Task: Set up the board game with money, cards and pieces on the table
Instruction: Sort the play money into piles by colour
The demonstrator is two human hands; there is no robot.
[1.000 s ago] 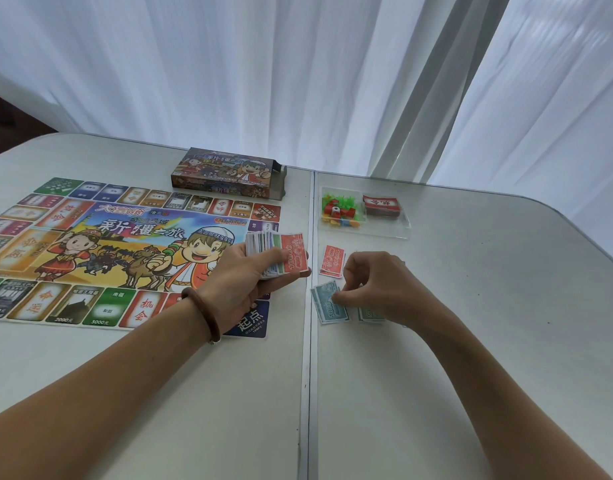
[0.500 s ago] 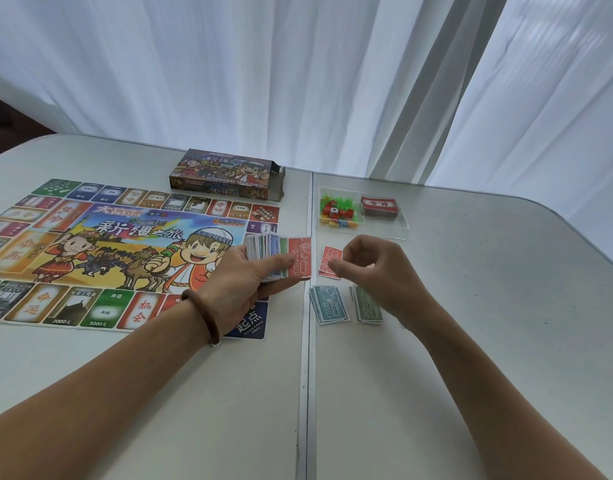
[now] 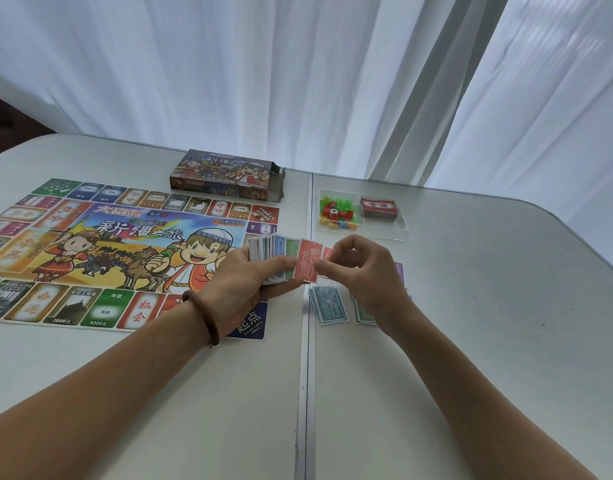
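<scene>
My left hand grips a fanned stack of play money over the board's right edge. My right hand pinches the red 10000 note at the end of that stack. On the table below lie a pile of blue-grey 1000 notes, a green pile partly under my right wrist, a purple pile and a red pile, mostly hidden by my right hand. The colourful game board lies flat on the left.
The game box lies behind the board with its right end open. A clear tray at the back right holds small coloured pieces and a red card deck. A seam splits the white table.
My right hand rose from the blue-grey and green piles on the table up to the stack in my left hand, where it now pinches the red note. A purple pile shows beside it.
</scene>
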